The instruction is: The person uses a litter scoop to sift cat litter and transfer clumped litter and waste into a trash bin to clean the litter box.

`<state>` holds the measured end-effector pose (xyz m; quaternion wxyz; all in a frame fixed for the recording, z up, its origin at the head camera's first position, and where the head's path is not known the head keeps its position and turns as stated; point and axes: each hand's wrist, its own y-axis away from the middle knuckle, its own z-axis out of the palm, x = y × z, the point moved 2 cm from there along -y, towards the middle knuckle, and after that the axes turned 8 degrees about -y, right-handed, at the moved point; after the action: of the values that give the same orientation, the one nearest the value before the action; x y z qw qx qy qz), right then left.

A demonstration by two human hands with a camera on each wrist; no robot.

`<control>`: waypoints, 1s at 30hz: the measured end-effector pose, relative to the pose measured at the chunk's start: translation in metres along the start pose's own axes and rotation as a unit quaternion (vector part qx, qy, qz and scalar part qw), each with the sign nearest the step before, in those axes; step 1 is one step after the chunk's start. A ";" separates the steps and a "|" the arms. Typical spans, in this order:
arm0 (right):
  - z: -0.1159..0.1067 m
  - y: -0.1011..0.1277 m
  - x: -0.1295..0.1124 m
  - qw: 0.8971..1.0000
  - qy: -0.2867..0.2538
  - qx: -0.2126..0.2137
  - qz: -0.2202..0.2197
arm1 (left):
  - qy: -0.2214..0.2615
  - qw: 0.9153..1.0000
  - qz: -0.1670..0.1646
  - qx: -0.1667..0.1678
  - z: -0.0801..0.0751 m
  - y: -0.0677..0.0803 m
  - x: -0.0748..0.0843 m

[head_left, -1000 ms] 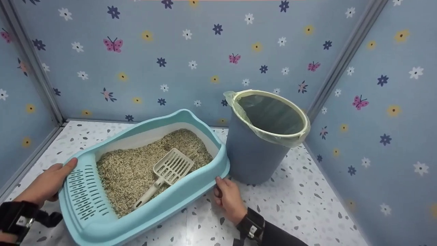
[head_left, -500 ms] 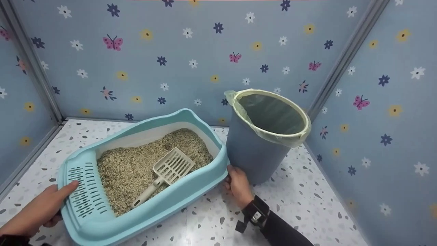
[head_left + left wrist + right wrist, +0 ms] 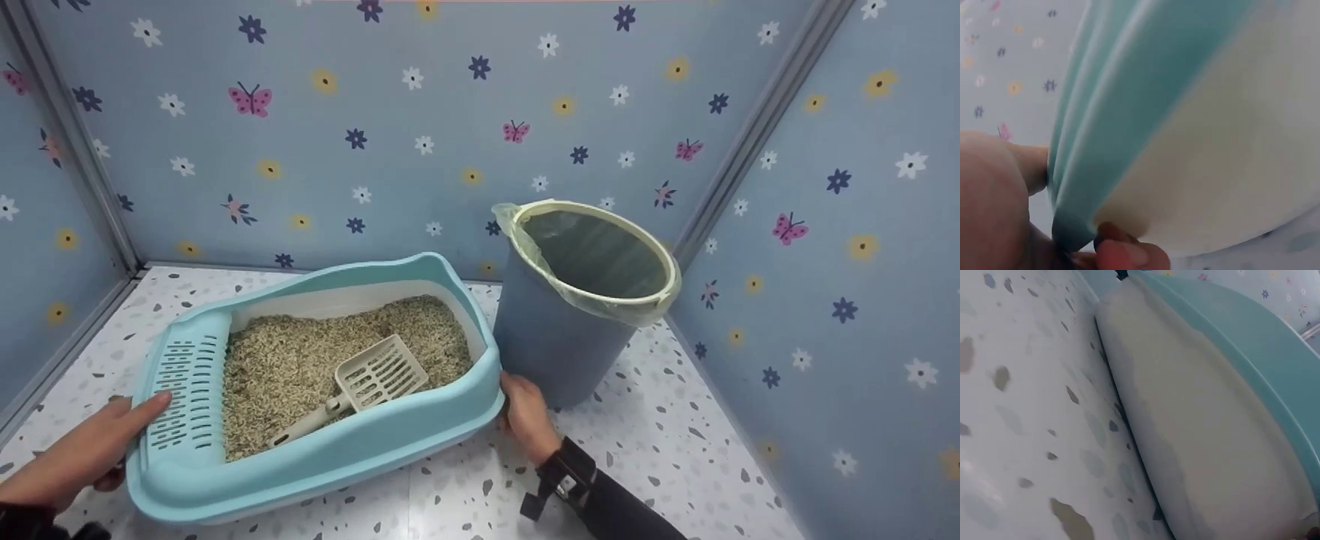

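A teal litter box [image 3: 360, 442] with a white inner pan stands on the speckled floor, holding pale granular litter [image 3: 300, 360] and a cream slotted scoop [image 3: 375, 379]. My left hand [image 3: 94, 450] grips the box's left end at the slotted step, thumb on top. In the left wrist view my thumb and a fingertip [image 3: 1129, 256] pinch the teal rim [image 3: 1129, 112]. At the box's right end my right hand [image 3: 525, 412] holds the rim, close beside the bin. The right wrist view shows only the box's side [image 3: 1230, 455] and the floor [image 3: 1027, 410].
A blue waste bin [image 3: 555, 345] lined with a pale yellow-green bag [image 3: 645, 307] stands just right of the box, almost touching it. Blue flower-and-butterfly walls [image 3: 420, 135] close in the back and both sides. Bare speckled floor [image 3: 675, 450] lies to the front right.
The box has swung round so its long side lies more square to me. My right hand slid from the front edge to the right end; my left hand dropped lower along the left end.
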<state>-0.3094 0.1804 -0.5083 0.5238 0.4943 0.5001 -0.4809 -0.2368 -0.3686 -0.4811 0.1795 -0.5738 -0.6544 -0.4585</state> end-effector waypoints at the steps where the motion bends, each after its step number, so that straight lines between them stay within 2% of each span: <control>1: 0.000 -0.004 0.000 1.000 0.006 0.003 -0.003 | 0.007 1.000 -0.004 -0.001 0.006 0.004 -0.001; 4: 0.000 -0.010 0.000 1.000 0.008 0.004 -0.015 | 0.020 1.000 -0.003 0.004 0.017 0.012 0.001; 6: -0.001 -0.008 0.001 1.000 -0.001 0.000 -0.018 | 0.017 1.000 -0.006 0.013 0.019 0.012 0.003; 9: 0.000 0.004 0.002 0.999 -0.025 -0.017 -0.010 | -0.009 1.000 -0.004 0.021 0.012 0.005 0.004; 14: -0.001 0.030 0.003 0.998 -0.030 -0.052 0.012 | -0.044 0.999 -0.007 0.014 -0.008 -0.017 0.004; 17: -0.001 0.032 0.000 0.998 -0.022 -0.061 0.011 | -0.048 0.999 -0.007 0.007 -0.016 -0.024 0.003; 20: 0.000 0.017 -0.002 0.999 -0.009 -0.043 0.008 | -0.042 0.999 -0.017 -0.006 -0.013 -0.017 -0.003; 25: 0.000 -0.010 0.004 0.999 0.016 -0.004 -0.034 | 0.008 0.997 -0.067 -0.022 0.006 0.006 -0.012; 27: -0.002 -0.015 0.010 0.998 0.023 -0.001 -0.058 | 0.025 0.997 -0.070 -0.017 0.013 0.010 -0.011; 30: -0.003 -0.012 0.015 0.995 0.047 0.008 -0.084 | 0.017 0.998 -0.056 0.007 0.018 0.013 -0.006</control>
<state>-0.3206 0.1831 -0.5237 0.4530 0.4770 0.5601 -0.5035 -0.2182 -0.3583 -0.4900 0.1683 -0.5271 -0.6857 -0.4729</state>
